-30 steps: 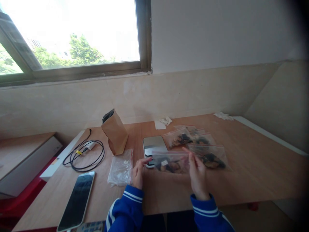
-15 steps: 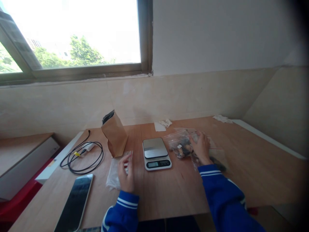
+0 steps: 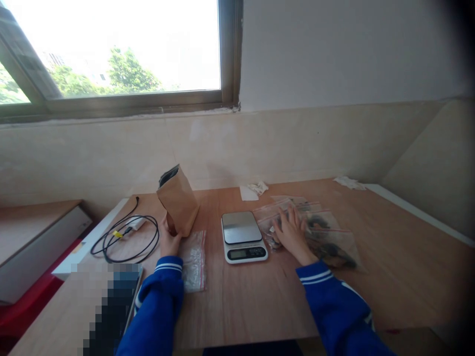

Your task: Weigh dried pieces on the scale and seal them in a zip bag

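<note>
My left hand is at the lower front of a brown paper bag, its thumb and fingers round the near edge. The bag stands with its dark-lined top open. A clear zip bag with a red seal lies flat beside my left wrist. My right hand rests with spread fingers on a zip bag of dark and brown pieces, which it partly hides. More filled zip bags overlap to its right. Between my hands sits a white kitchen scale with a bare steel plate.
A coiled black cable with a white adapter lies at the left. A phone, partly pixelated, is near my left sleeve. Crumpled tissue and a white paper lie behind the scale. Another crumpled tissue is at the back right.
My left hand has moved from the flat zip bag up and left to the paper bag. My right hand has shifted left over the filled zip bags, its fingers now spread.
</note>
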`<state>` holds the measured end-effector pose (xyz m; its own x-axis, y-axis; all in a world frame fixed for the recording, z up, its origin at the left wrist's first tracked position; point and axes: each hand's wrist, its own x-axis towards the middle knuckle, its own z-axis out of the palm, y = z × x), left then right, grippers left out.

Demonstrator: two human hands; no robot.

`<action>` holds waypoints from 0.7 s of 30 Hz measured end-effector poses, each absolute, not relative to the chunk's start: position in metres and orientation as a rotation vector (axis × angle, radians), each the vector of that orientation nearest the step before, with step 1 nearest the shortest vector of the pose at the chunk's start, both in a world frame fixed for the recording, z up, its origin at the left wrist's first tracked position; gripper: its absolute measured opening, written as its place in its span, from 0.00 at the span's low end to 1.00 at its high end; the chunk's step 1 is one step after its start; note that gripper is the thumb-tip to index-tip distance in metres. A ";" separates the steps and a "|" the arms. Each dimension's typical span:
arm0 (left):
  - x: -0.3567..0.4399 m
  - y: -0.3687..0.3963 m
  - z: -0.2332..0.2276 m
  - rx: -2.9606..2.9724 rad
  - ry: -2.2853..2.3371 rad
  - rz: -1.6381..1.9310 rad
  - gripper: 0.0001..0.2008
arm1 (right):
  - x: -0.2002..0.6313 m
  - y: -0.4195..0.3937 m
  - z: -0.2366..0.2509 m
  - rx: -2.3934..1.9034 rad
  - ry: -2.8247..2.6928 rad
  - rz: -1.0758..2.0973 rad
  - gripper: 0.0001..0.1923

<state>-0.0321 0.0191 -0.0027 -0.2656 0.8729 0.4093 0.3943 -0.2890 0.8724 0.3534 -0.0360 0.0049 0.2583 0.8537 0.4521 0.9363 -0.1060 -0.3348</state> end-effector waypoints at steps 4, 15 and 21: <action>-0.043 0.024 -0.023 1.563 1.643 1.438 0.25 | 0.310 -0.055 0.063 -1.430 -1.820 -0.073 0.24; -0.036 0.010 -0.014 1.688 1.368 1.396 0.20 | 0.218 -0.075 0.106 -1.039 -2.230 -0.131 0.13; -0.036 0.013 -0.018 1.819 1.452 1.343 0.20 | 0.214 -0.090 0.109 -1.205 -2.401 -0.142 0.10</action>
